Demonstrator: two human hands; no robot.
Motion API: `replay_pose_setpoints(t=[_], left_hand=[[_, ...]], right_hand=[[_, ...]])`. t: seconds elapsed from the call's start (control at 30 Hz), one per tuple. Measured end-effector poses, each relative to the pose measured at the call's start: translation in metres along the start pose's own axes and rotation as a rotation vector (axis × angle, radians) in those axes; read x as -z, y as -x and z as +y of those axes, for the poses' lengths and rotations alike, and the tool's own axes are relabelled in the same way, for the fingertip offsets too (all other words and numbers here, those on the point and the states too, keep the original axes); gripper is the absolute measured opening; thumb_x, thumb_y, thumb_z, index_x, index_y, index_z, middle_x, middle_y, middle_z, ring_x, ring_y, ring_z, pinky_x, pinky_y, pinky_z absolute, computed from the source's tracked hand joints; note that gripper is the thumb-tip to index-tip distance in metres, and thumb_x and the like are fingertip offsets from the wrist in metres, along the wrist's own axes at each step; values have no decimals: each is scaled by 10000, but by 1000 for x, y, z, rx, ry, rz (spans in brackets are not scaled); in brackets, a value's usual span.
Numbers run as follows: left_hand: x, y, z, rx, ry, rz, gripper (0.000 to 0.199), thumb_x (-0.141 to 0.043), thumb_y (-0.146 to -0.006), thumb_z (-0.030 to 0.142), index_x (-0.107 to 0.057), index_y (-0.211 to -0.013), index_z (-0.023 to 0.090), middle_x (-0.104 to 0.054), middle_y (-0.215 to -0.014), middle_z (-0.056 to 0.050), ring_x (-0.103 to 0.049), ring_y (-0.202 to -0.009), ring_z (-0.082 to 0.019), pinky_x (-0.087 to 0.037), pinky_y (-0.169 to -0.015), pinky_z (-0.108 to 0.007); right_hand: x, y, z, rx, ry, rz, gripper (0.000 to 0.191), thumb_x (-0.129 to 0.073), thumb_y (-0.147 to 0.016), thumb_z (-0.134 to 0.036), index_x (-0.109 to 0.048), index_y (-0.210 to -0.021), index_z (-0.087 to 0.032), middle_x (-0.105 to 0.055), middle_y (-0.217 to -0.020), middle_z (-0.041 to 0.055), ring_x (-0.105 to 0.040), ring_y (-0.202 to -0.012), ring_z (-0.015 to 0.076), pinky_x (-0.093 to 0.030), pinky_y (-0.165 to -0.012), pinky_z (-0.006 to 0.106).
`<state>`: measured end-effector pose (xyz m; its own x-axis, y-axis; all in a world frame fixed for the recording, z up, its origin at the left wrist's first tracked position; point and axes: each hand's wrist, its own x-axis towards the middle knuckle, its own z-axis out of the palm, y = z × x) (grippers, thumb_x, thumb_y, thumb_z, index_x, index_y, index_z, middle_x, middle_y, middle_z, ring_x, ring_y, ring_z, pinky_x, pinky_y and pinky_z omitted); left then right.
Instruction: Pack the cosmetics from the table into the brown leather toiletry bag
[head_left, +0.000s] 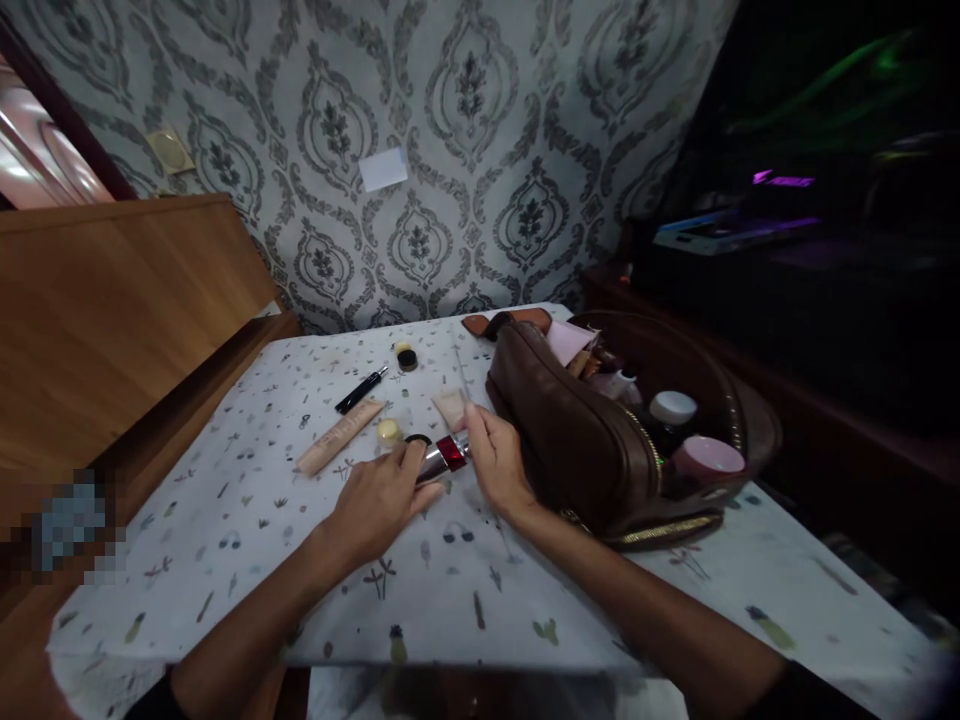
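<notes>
Over the middle of the patterned tablecloth, my left hand grips one end of a silver cosmetic tube with a red band. The fingers of my right hand are closed on its other end. A dark round item lies partly hidden behind my left hand. Close by are a small yellow-lidded jar and a beige squeeze tube. A second, paler tube lies just beyond my right fingers. Farther back are a black slim tube with a silver end and a small black-topped jar.
An open brown zip bag stands right of my hands, holding a pink container, a white-lidded jar and other cosmetics. A tan and black item lies behind it. A wooden panel borders the left; patterned wall rises behind.
</notes>
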<state>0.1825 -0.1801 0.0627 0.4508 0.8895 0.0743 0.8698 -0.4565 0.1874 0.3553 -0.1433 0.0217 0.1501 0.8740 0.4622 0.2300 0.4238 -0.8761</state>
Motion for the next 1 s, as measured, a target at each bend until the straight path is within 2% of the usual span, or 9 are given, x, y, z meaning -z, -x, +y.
replay_pose_setpoints(t=[0.07,0.17,0.23,0.3,0.43,0.57,0.63,0.77,1.0], left_hand=[[3,1,1,8,300,-57,309,-504,-969,531,-514,-947,223,-640,-851,-36,-626,-735,-229,-407,-615,-290],[5,0,-2,39,905,-313,420,-488,-938,635,-492,-854,224,-554,-665,22,-553,-557,-156,-404,-552,-263],[3,-1,-6,95,1215,-477,489,-502,-891,709,-505,-950,223,-571,-699,23,-532,-508,-133,-414,-504,-253],[1,-2,-10,109,1313,-522,557,-570,-847,715,-492,-1110,230,-602,-809,2,-570,-572,-144,-435,-493,-246],[0,2,-17,71,1104,-316,729,-829,-720,490,-443,-1297,268,-584,-1056,-28,-613,-875,-176,-512,-679,-251],[-5,11,-19,155,1139,-116,510,-818,-730,469,-537,-1088,239,-587,-989,-12,-622,-866,-168,-510,-649,-225],[-11,14,-18,205,1227,-111,431,-748,-785,550,-551,-983,221,-612,-859,-5,-633,-718,-153,-475,-519,-204],[-21,14,-17,357,1424,-165,539,-646,-797,704,-582,-964,195,-679,-742,-34,-624,-493,-145,-379,-358,-187],[-27,12,-24,507,1589,-144,669,-758,-672,709,-561,-1031,179,-732,-738,-62,-589,-404,-132,-291,-300,-164]], right_hand=[[2,1,-1,7,-5,1,533,-348,-994,-565,-536,-650,-203,-506,-566,-7,-474,-559,145,-370,-577,275],[8,5,-4,60,-37,-31,508,-357,-1005,-540,-567,-693,-198,-493,-585,-15,-453,-554,137,-363,-571,269],[11,6,-5,83,-67,-35,493,-369,-1009,-525,-574,-704,-196,-495,-605,-14,-452,-567,135,-361,-576,266],[13,5,-4,67,-83,-16,499,-376,-1006,-535,-569,-699,-194,-487,-603,-16,-444,-568,133,-357,-574,264],[14,4,1,14,-65,36,523,-383,-991,-585,-556,-690,-194,-450,-580,-26,-420,-553,130,-335,-556,265],[14,5,4,2,-50,31,476,-382,-1003,-535,-558,-716,-199,-423,-566,-35,-421,-552,131,-331,-550,261],[14,6,4,7,-54,26,442,-388,-1005,-497,-564,-730,-199,-426,-581,-35,-428,-559,130,-340,-552,258],[14,5,5,8,-77,33,356,-445,-985,-461,-581,-785,-199,-462,-648,-27,-446,-594,128,-365,-562,253],[15,3,8,-64,-243,-26,288,-536,-927,-447,-603,-1074,-208,-637,-995,45,-592,-816,165,-491,-752,305]])
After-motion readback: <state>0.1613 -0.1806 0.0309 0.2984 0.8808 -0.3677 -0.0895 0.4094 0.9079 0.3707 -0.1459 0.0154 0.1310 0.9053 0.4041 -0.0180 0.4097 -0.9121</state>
